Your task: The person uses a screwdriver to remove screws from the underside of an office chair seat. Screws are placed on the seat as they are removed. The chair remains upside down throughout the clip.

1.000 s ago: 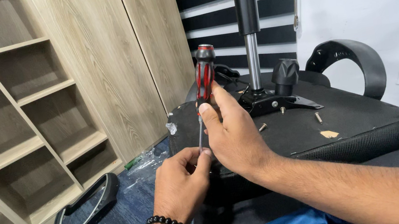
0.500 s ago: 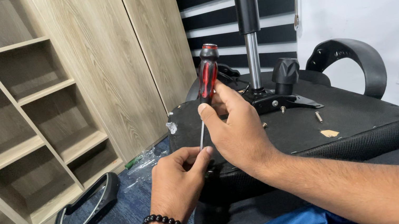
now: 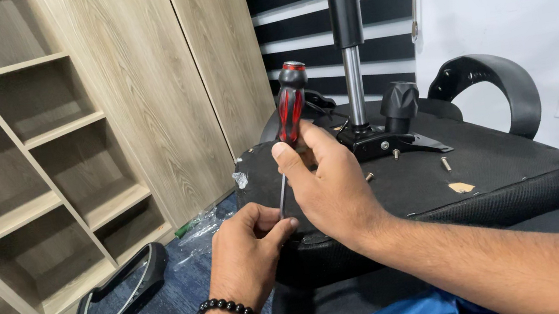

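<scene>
Since the earlier frame the screwdriver (image 3: 288, 114) has tilted slightly right. Centre frame, the right hand (image 3: 325, 183) grips its handle; the left hand (image 3: 245, 248) pinches the shaft at the seat (image 3: 492, 176) edge. A tilted tip could slip and jab the left fingers.

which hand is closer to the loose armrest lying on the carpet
Left. The left hand is at the seat's front edge, up and right of the armrest. The right hand, holding the screwdriver, is farther right over the seat.
</scene>
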